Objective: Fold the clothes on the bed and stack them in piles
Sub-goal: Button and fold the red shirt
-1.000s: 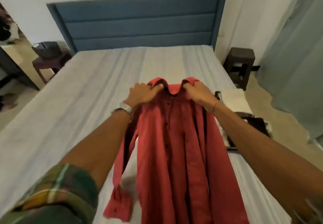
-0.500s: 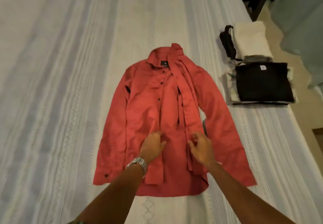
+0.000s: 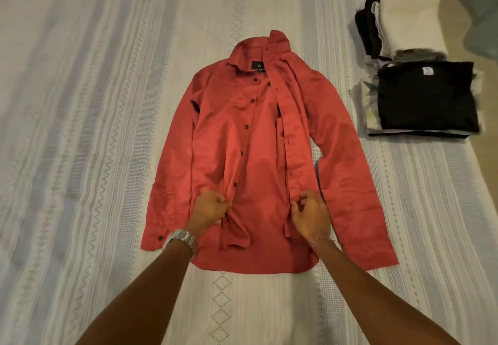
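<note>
Red shirt (image 3: pixel 258 156) lies face up on the bed (image 3: pixel 94 129), roughly centre, collar at the far end, hem near, both sleeves laid down along the sides. It's unbuttoned: the left front panel carries the dark buttons, the right placket is flipped over and bunched along its length, collar twisted up on the right side. Left hand (image 3: pixel 211 208) is on the left front edge low down, fingers curled and clenching a bunch of that fabric. Right hand (image 3: pixel 311 216) is on the lower right placket; thumb and fingertips look like they pinch its edge, the other fingers loosely bent. Silver watch (image 3: pixel 180 238) on the left wrist, thin bracelet (image 3: pixel 322 238) on the right wrist. Far right on the bed, clear of the shirt: two piles of folded clothes, the nearer one topped by a black folded garment (image 3: pixel 425 96) with a white label, the farther one topped by a white folded item (image 3: pixel 412 21) with dark pieces stacked beside it on the left. Bedspread is pale with woven stripe and diamond bands.
</note>
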Available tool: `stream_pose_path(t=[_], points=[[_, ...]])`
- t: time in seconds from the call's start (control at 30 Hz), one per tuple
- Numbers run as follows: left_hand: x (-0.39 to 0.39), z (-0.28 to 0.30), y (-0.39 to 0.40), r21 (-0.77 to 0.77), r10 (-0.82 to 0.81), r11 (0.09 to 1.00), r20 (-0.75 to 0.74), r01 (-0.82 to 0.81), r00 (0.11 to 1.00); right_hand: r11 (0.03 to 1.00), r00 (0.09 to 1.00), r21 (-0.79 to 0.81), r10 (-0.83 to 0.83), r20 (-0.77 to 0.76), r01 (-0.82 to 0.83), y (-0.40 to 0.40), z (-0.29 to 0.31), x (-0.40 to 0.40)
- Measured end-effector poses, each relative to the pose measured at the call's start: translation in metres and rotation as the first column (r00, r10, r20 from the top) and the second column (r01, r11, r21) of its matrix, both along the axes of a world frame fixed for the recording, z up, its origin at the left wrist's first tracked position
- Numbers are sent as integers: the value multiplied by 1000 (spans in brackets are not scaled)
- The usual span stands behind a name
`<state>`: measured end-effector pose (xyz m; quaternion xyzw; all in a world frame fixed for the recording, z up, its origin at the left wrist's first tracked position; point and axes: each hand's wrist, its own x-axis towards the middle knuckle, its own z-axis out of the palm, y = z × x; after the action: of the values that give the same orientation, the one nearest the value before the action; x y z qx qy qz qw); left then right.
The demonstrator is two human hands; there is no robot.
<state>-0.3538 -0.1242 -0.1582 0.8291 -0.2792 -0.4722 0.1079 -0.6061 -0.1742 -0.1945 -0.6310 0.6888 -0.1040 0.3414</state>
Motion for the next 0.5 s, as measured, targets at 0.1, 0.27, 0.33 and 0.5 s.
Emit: stream_pose_path(t=[0.1,0.27,0.33,0.5], points=[[6,7,3,48,-59,996,-171,69,983,998,997,27,53,-54,-51,3,3,3],[3,11,9,27,-95,995,-156,101,983,997,992,-8,81,-92,-82,11,1,4],[6,6,11,36,-39,998,-97,43,995,989,981,-48,133,-145,-141,13,-2,5],[-9,8,21,-16,-222,969,379,246,898,989,986,-38,141,-89,-145,10,-6,-4]])
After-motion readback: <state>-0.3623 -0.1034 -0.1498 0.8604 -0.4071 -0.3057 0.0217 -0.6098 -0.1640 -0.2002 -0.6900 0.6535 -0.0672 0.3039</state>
